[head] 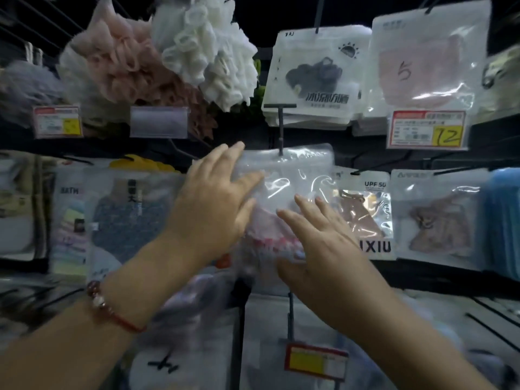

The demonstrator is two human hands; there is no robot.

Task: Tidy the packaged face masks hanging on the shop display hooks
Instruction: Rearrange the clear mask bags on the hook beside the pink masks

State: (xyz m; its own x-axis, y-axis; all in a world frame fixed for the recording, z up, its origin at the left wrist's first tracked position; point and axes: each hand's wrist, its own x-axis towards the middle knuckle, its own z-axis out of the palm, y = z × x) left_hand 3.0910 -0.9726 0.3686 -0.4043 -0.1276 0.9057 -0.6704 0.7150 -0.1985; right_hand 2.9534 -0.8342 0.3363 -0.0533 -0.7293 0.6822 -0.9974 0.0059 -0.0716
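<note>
A clear plastic pack with a pink face mask (287, 187) hangs from a black display hook (280, 128) in the middle of the rack. My left hand (213, 201) lies flat against the pack's left side, fingers straight. My right hand (318, 237) presses with straight fingers on its lower right part. Neither hand curls around the pack. More mask packs hang close by: a brown mask pack (365, 212) and another brown one (439, 218) to the right, a black mask pack (312, 77) and a pink mask pack (425, 63) above.
Fluffy pink and white bath puffs (157, 54) hang at the upper left. Price tags (427, 130) sit on the hook ends. Blue patterned packs (132, 218) hang left of my hands, blue items (506, 220) at the far right, and more packs below with a red-yellow tag (316, 361).
</note>
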